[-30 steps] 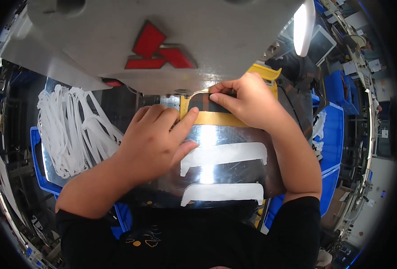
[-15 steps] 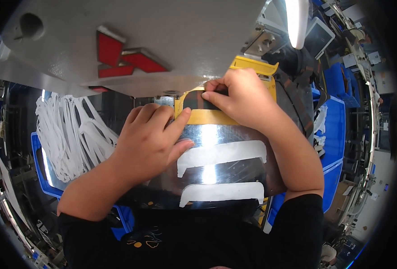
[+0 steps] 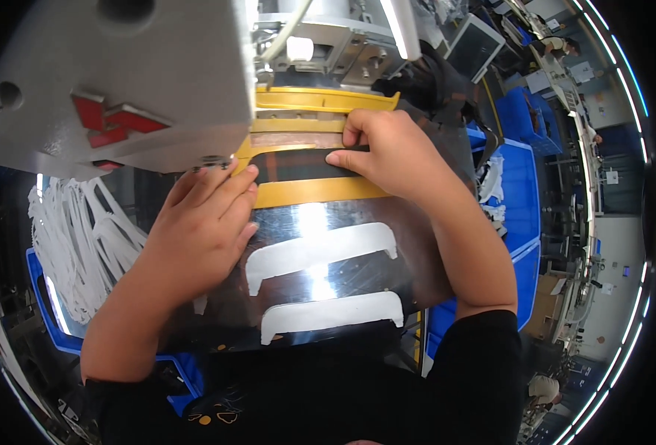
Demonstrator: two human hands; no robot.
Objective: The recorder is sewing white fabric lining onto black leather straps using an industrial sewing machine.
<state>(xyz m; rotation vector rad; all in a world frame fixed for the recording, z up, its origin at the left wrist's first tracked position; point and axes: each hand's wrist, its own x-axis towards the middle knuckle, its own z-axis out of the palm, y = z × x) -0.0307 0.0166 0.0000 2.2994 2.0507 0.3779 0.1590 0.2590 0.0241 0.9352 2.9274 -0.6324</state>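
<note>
A yellow frame-like template [image 3: 313, 193] lies at the far side of the shiny metal plate [image 3: 424, 259], around a dark recess [image 3: 298, 165]. My left hand [image 3: 202, 230] rests at the frame's left end, fingers stretched out and pressing flat there. Over the right part of the recess, my right hand [image 3: 391, 152] has its fingers curled, its thumb tip on the dark surface. Whatever lies between its thumb and fingers is too small to tell. Nearer me, two white curved pieces [image 3: 324, 252] with turned-down ends lie on the metal plate, one in front of the other.
A large grey machine head [image 3: 187, 67] with a red emblem overhangs at the upper left. Many white strips [image 3: 83, 245] hang over a blue bin [image 3: 42, 297] on the left. Blue bins [image 3: 524, 193] stand at the right, below a screen [image 3: 476, 46].
The view has shifted to the right, so more of the yellow guide and machine behind shows. My left hand's fingers lie closer together at the frame's left end; the right hand stays by the recess.
</note>
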